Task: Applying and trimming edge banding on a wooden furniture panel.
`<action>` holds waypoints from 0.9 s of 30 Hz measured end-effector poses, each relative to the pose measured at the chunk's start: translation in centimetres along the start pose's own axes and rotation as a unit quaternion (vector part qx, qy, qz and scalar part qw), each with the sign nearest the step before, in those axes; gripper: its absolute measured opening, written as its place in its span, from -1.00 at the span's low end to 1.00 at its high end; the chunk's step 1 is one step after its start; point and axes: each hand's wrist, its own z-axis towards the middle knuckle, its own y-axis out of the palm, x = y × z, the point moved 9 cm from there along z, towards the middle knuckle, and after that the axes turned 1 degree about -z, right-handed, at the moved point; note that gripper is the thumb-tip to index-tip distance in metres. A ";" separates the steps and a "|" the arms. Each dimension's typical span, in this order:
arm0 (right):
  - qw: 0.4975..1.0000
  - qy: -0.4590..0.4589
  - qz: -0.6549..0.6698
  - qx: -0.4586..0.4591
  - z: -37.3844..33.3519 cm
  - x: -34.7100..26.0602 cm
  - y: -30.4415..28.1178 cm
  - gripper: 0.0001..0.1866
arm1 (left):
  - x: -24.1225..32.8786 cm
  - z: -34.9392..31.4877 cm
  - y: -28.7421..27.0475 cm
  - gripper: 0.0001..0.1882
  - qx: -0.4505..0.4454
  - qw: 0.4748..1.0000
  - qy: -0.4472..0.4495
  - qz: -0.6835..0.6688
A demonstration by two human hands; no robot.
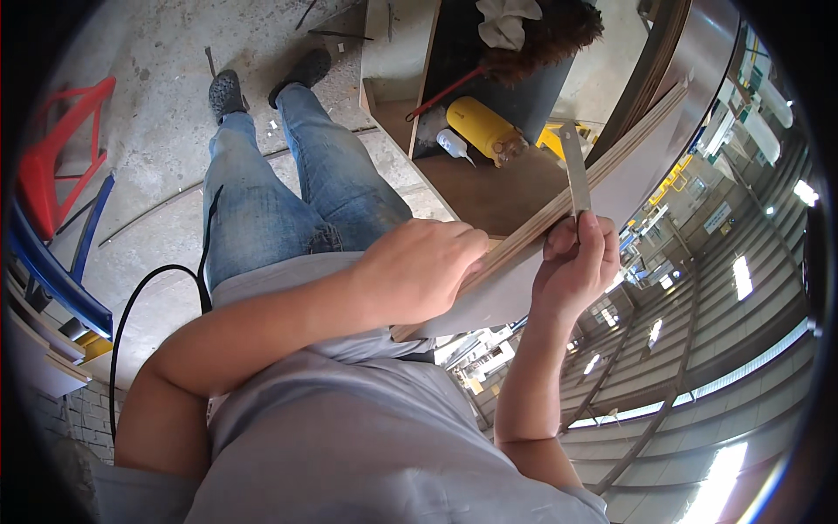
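My right hand [580,260] is closed round the lower end of a flat metal strip [573,166], pinched between thumb and fingers. The strip stands up across the edges of several layered wooden boards [602,175] and seems to have a small hole near its far end. My left hand [426,266] is closed at the near end of the same boards, its curled fingers against their edge. The fingertips there are partly hidden. The boards run from my waist toward the upper right, with a pale flat face [502,297] on the outer side.
Beyond the boards, an open wooden box [410,131] and dark surface hold a yellow bottle [480,127], a small white squeeze bottle [454,146] and a brown duster [559,44] with a red handle. A red frame [57,175] and blue metal frame [65,271] stand left. A black cable [131,306] hangs beside me.
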 end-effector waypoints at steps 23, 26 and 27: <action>0.996 -0.083 0.010 0.039 -0.9 0.4 -0.5 -0.79 | -4.8 -3.1 3.4 -0.78 -0.134 0.941 -0.136 -0.279; 0.995 -0.094 -0.006 0.037 -1.1 0.2 -0.4 -0.81 | -6.9 -4.2 5.0 -0.84 -0.125 0.830 -0.237 -0.488; 0.995 -0.093 -0.005 0.038 -1.1 0.3 -0.5 -0.81 | -8.0 -3.8 4.1 -0.84 -0.057 0.842 -0.249 -0.474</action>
